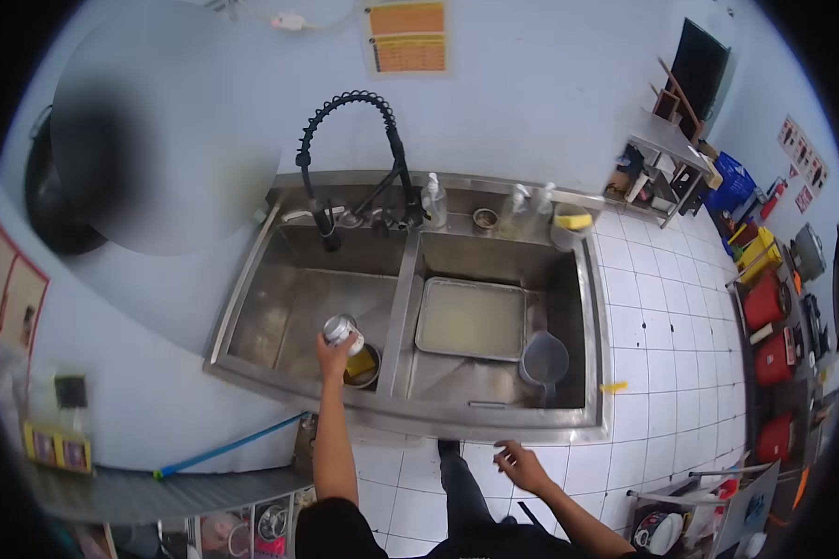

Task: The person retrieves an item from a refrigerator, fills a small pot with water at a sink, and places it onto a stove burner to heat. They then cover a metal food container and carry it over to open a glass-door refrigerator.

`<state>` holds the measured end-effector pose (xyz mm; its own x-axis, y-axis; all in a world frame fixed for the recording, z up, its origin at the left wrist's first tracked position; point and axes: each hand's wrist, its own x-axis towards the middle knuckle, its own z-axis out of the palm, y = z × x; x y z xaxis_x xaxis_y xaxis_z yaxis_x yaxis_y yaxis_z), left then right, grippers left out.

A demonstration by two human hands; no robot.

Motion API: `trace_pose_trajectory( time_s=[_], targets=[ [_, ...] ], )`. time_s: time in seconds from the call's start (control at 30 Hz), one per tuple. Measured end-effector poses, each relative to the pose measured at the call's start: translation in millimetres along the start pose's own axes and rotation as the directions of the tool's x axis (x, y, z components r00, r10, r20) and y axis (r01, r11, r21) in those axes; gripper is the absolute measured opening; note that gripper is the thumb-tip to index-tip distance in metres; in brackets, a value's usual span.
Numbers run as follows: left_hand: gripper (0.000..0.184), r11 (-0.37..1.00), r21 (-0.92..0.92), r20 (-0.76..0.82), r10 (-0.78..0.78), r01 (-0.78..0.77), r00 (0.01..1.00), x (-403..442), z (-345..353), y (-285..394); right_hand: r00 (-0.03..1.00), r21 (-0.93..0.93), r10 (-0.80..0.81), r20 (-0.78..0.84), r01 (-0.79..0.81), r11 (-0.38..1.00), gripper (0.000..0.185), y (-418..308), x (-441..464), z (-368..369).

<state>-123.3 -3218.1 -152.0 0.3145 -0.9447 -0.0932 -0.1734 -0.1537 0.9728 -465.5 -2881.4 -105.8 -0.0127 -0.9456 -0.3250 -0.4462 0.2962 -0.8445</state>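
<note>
In the left basin of the steel sink (242,321), my left hand (334,352) is closed around a small silver-and-white container (341,328). Its exact kind is hard to make out. Just below that hand, a round metal bowl (375,376) rests on the basin floor with a yellow sponge (359,364) in it. My right hand (522,468) hangs in front of the sink's right basin, its fingers loosely bent and apart, with nothing visible in it. A black spring-hose faucet (330,233) hangs over the left basin.
The right basin holds a metal tray (471,319) with cloudy liquid and a clear plastic jug (543,360). Pump bottles (433,200), a small bowl (484,219) and a tub with a yellow sponge (569,229) line the back ledge. A rack (690,503) stands at lower right.
</note>
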Motion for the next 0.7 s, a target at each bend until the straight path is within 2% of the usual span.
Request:
trace_pose_trajectory(
  time_s=[0.07,0.17,0.2,0.3,0.33,0.37,0.4,0.43,0.47,0.5,0.53,0.57,0.6,0.67,0.7],
  targets=[
    [0.080,0.971,0.238,-0.051,0.042,-0.029,0.998,81,35,-40,0.996,0.016,0.043,0.081,-0.045,0.999,0.027,-42,42,-6],
    [0.081,0.923,0.384,0.111,-0.033,-0.012,0.993,157,81,-93,0.992,-0.080,-0.004,0.124,0.014,0.997,0.027,-77,132,-25],
    [0.073,0.909,0.406,0.150,0.033,-0.092,0.988,172,98,-109,0.992,-0.085,-0.038,0.121,0.048,0.995,0.030,-93,168,-33],
    [0.069,0.849,0.446,0.222,0.203,-0.285,0.954,189,139,-151,0.972,-0.374,-0.030,0.232,0.118,0.920,0.035,-93,294,-44],
    [0.067,0.955,0.251,0.213,0.101,-0.154,0.972,204,153,-192,0.949,-0.486,-0.005,0.314,0.165,0.858,0.038,-102,339,-48],
    [0.066,0.998,0.056,0.236,-0.014,0.001,0.972,225,166,-251,0.919,-0.576,0.042,0.393,0.210,0.790,0.041,-111,383,-48],
    [0.064,0.993,0.113,0.246,-0.005,-0.023,0.969,224,174,-258,0.915,-0.543,-0.151,0.374,0.348,0.764,0.043,-114,426,-44],
    [0.062,0.984,0.169,0.256,0.003,-0.048,0.967,222,183,-263,0.942,-0.422,-0.106,0.318,0.241,0.874,0.052,-156,457,-50],
    [0.059,0.856,0.441,0.274,0.156,-0.268,0.949,213,184,-238,0.968,-0.350,-0.183,0.174,0.235,0.907,0.057,-180,484,-48],
    [0.060,0.837,0.425,0.278,0.242,-0.345,0.930,225,188,-267,0.953,-0.407,-0.301,0.012,0.280,0.870,0.053,-176,519,-35],
    [0.061,0.812,0.404,0.283,0.327,-0.422,0.901,237,194,-299,0.918,-0.496,-0.390,-0.071,0.307,0.812,0.053,-190,540,-30],
    [0.069,0.915,0.333,0.293,0.129,-0.228,0.947,238,201,-283,0.946,-0.518,-0.323,-0.030,0.261,0.814,0.051,-206,557,-29],
    [0.077,0.961,0.275,0.327,-0.074,-0.020,0.942,239,196,-259,0.968,-0.536,-0.251,0.001,0.212,0.817,0.049,-217,574,-29],
    [0.081,0.882,0.454,0.301,-0.021,-0.124,0.953,231,198,-218,0.975,-0.567,-0.198,0.102,0.221,0.794,0.047,-207,616,-10],
    [0.083,0.827,0.534,0.287,0.018,-0.175,0.958,224,194,-205,0.984,-0.519,-0.170,0.058,0.175,0.837,0.047,-213,614,-9]
  ],
)
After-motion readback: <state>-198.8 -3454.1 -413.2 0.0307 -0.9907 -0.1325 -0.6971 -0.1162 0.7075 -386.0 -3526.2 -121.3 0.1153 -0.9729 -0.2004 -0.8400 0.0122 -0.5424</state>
